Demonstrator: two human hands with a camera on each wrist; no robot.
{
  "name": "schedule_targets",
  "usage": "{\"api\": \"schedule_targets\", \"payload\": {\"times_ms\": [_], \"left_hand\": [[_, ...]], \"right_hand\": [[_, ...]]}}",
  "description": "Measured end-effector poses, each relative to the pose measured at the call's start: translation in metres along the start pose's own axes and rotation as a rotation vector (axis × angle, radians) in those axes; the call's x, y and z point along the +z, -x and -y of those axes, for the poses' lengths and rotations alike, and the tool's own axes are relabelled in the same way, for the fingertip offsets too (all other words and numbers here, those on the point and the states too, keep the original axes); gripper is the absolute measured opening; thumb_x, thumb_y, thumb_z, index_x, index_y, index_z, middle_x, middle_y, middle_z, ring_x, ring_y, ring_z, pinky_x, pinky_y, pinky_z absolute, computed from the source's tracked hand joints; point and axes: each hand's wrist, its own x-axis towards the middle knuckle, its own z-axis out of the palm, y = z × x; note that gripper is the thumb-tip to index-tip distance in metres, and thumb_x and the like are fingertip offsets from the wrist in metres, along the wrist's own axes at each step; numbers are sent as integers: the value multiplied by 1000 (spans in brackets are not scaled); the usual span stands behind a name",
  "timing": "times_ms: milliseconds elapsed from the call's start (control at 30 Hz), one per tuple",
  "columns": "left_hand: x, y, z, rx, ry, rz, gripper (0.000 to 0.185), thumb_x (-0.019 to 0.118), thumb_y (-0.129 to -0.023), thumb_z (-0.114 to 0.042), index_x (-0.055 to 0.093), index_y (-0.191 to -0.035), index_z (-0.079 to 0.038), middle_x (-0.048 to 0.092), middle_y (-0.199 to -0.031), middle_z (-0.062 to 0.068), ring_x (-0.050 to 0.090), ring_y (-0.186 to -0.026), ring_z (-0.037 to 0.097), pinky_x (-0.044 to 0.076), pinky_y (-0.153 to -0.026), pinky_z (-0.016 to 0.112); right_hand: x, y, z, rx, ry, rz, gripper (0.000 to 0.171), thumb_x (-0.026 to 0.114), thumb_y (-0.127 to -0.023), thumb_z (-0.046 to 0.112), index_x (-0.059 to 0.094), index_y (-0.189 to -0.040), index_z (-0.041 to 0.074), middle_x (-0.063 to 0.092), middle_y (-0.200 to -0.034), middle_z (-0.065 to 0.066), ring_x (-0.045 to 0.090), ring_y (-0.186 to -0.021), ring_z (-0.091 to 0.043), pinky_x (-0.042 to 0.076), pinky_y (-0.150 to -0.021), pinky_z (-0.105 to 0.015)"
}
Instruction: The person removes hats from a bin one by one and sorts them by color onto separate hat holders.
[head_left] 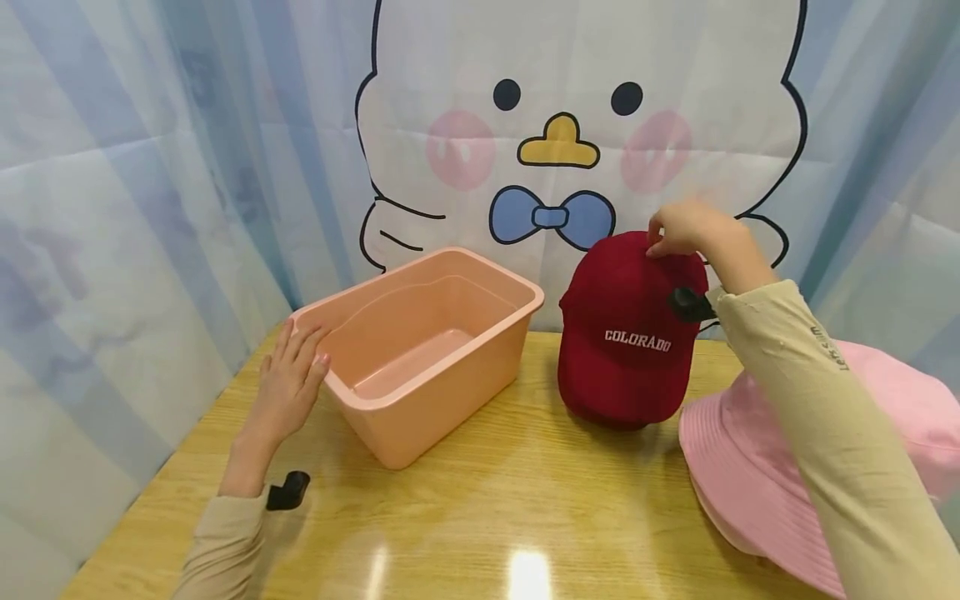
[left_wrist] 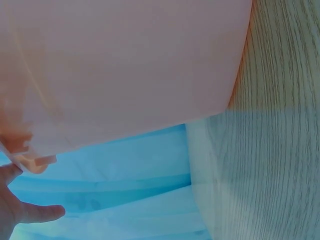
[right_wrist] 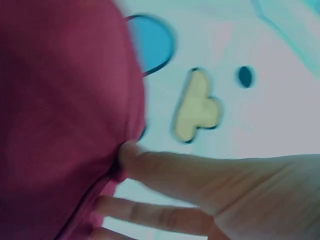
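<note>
Two hands work: right hand [head_left: 701,237], upper right, fingers pinching the crown of the red cap [head_left: 630,333] on the desk [head_left: 480,500]; left hand [head_left: 288,383], fingers straight, steadies the pink tub [head_left: 420,350]. Likely lifting; next, carry the cap left.

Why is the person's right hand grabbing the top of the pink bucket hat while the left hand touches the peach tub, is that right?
Not quite: the head view shows the right hand pinching the top of the dark red COLORADO cap. The left hand does touch the peach tub.
</note>
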Motion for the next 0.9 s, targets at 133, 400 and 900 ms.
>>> {"api": "schedule_targets", "payload": {"times_ms": [133, 400, 900], "left_hand": [[-1, 0, -1, 3, -7, 1, 45, 32, -97, -31, 37, -133, -6, 31, -140, 18, 4, -138, 35, 12, -90, 74], [-7, -5, -9, -6, 123, -40, 37, 46, -92, -22, 47, -124, -4, 34, -138, 22, 9, -136, 40, 10, -92, 73], [41, -22, -166, 465, 272, -83, 30, 55, -82, 0, 57, -112, 1, 59, -114, 14, 56, -108, 25, 44, -94, 31]], "right_hand": [[6, 18, 9, -5, -115, -3, 37, 55, -84, 16, 52, -112, -8, 55, -103, -28, 51, -90, -36, 44, -77, -47], [45, 70, 26, 24, -270, -130, 39, 53, -87, 19, 49, -113, -9, 58, -100, -28, 57, -88, -35, 47, -72, -46], [177, 123, 66, 246, -805, -315, 45, 42, -91, 12, 32, -128, -13, 50, -116, -31, 57, -98, -40, 52, -73, -37]]}}
